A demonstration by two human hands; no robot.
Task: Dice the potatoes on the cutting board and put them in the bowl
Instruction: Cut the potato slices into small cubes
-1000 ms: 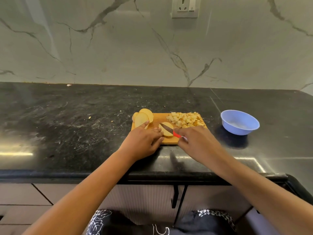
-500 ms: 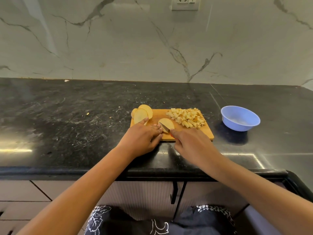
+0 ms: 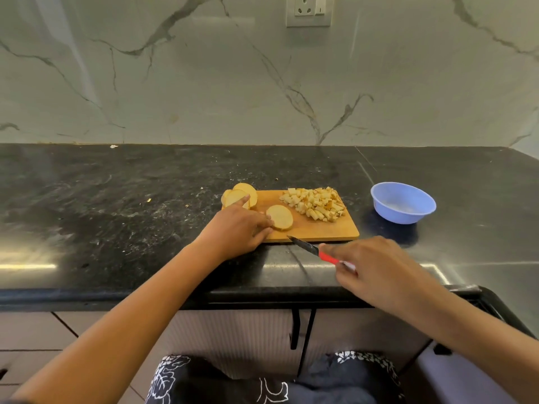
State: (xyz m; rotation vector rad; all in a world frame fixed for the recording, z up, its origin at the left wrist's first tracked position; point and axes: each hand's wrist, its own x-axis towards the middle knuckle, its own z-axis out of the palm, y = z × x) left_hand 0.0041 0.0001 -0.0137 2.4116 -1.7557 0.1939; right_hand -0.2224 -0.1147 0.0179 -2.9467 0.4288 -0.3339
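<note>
A wooden cutting board (image 3: 320,231) lies on the black counter. A pile of diced potato (image 3: 315,203) sits on its far right part. Round potato slices (image 3: 242,195) lean at its far left corner, and one flat slice (image 3: 281,217) lies near the middle. My left hand (image 3: 237,230) rests on the board's left end, its fingertips touching the flat slice. My right hand (image 3: 376,269) grips a red-handled knife (image 3: 313,249) in front of the board, blade tip at the board's near edge. The blue bowl (image 3: 403,203) stands to the right of the board.
The black stone counter (image 3: 116,214) stretches wide to the left, with small scraps on it. A marble wall with a socket (image 3: 309,10) rises behind. The counter's front edge runs just below my hands, with cabinet doors under it.
My right hand has drawn the knife back off the flat slice, toward me and to the right. My left hand stays by the slice.
</note>
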